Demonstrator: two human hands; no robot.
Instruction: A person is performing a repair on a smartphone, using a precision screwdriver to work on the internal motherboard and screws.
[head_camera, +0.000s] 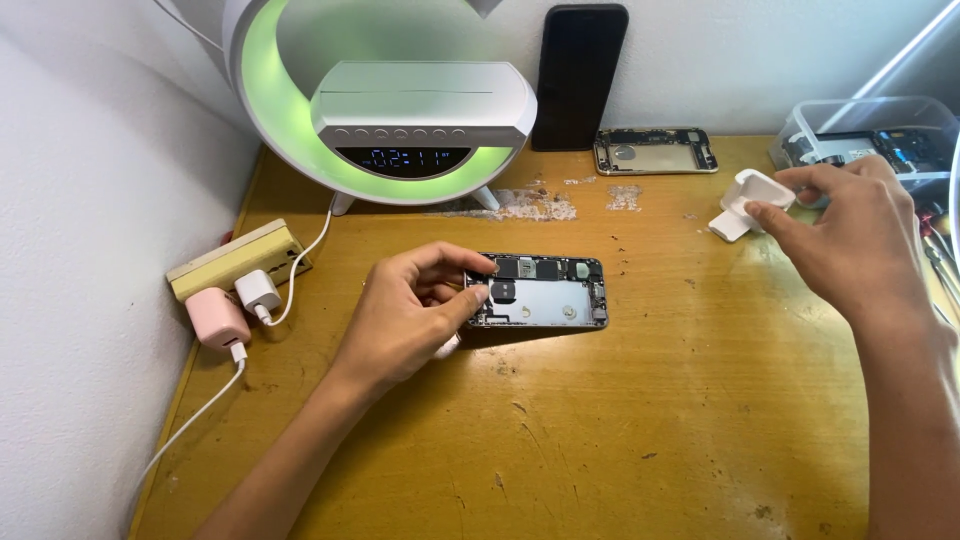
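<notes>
Our wooden table (620, 420) carries everything. The ring-shaped lamp clock (400, 110) glows green well beyond our left fingers. Under those fingers lies the opened phone chassis (545, 292), back plate bare; our left hand (415, 310) pinches its near end, thumb and forefinger closed on the edge. Our right hand (850, 235) grasps a small white case (752, 192) between fingertips, well apart from the chassis.
</notes>
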